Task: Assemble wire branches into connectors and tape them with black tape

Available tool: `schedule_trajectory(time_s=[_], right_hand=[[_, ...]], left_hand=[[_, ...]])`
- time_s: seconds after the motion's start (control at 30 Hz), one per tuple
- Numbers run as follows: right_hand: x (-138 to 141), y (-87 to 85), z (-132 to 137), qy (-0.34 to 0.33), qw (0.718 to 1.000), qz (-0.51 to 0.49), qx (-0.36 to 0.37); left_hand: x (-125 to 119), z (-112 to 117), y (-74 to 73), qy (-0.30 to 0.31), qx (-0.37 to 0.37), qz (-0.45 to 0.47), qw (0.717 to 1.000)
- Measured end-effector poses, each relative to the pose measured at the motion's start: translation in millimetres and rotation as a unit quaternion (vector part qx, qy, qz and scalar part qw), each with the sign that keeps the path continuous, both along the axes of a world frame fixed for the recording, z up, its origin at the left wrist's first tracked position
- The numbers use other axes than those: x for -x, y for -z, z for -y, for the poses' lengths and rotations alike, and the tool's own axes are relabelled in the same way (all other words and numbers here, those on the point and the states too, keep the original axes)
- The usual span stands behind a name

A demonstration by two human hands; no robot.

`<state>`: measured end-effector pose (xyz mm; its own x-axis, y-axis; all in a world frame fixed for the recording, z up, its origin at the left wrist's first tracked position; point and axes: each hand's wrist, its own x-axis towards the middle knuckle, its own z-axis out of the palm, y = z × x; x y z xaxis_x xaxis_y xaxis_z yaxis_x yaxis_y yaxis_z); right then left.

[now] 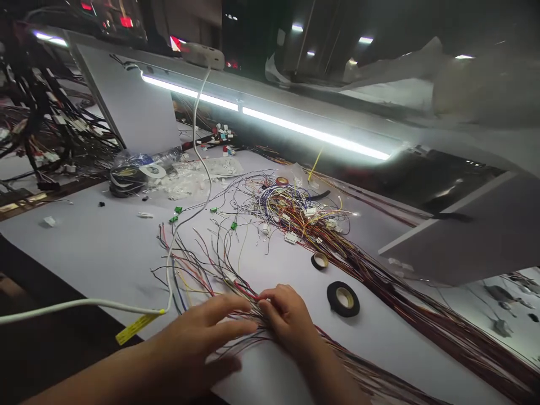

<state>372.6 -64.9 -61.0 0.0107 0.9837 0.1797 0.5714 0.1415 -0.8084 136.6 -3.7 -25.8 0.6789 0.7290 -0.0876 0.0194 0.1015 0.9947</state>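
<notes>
- Left hand (211, 326): fingers stretched out almost flat, pressing on the wires (236, 292) on the table (93, 253).
- Right hand (287, 318): fingers curled, tips pinching a few wires near the left fingertips; grip partly hidden under the knuckles.
- Wires: fanned across mid-table, trailing right into a thick bundle cut off at the edge.
- Tape roll (343, 298): just right of the right hand.
- Clear bags (189, 177): far back, contents unreadable.

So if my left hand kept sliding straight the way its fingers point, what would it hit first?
Most likely your right hand: the left hand lies flat on the wire bundle, fingers aimed right at it, almost touching. Past that sits the black tape roll.
</notes>
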Motion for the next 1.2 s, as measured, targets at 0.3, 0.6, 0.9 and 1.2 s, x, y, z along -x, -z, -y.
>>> schedule_trajectory(time_s=[0.3,0.6,0.9,1.2], right_hand=[[4.7,-6.2,6.1,0.038,0.996,-0.073,0.034],[30.5,-9.5,-2.3,-0.038,0.966,0.253,0.051],[1.1,-1.5,-18.6,0.130,0.938,-0.321,-0.015],[7.0,-17.7,-23.0,0.074,0.791,-0.608,-0.007]], left_hand=[[-34.3,-80.1,5.2,0.004,-0.451,-0.207,0.868],[-15.8,-75.8,10.7,0.070,-0.653,-0.349,0.669],[22.4,-91.6,1.7,-0.020,-0.509,-0.429,0.746],[-29.0,-54.6,-9.6,0.116,-0.414,-0.279,0.859]])
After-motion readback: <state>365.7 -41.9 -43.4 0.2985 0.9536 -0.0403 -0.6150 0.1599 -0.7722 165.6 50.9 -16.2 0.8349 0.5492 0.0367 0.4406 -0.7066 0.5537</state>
